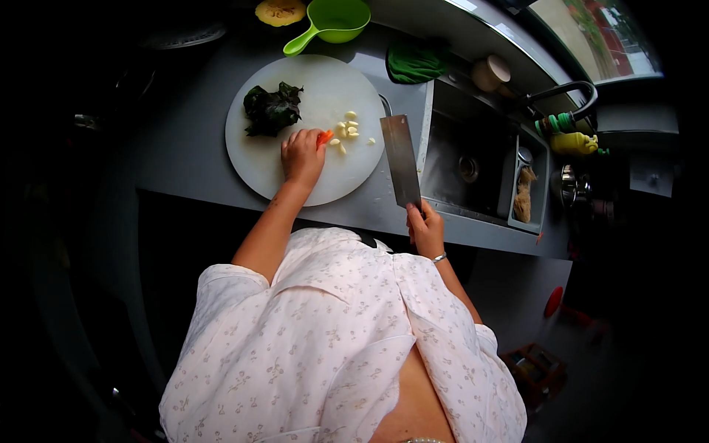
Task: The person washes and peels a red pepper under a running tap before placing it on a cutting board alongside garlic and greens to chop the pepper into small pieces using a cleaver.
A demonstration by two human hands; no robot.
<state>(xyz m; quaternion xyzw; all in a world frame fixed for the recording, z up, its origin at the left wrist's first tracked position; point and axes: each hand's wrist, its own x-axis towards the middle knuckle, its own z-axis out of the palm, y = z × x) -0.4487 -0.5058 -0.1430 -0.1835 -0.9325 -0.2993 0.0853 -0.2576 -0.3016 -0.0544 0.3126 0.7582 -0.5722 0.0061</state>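
A round white cutting board (325,177) lies on the grey counter. Dark leafy greens (272,109) rest on its upper left part, and several peeled garlic cloves (342,130) are scattered right of its middle. Between them my left hand (301,156) is closed on a small orange-red piece (325,137), perhaps a pepper, just above the board. My right hand (426,230) grips the handle of a cleaver (402,162). Its broad blade points away from me, beyond the board's right edge and beside the sink.
Behind the board are a green ladle-like bowl (338,19), a cut yellow squash (281,11) and a green cloth (416,62). To the right are the sink (458,140), its faucet (583,88), a grey caddy (546,170) and a yellow bottle (572,143).
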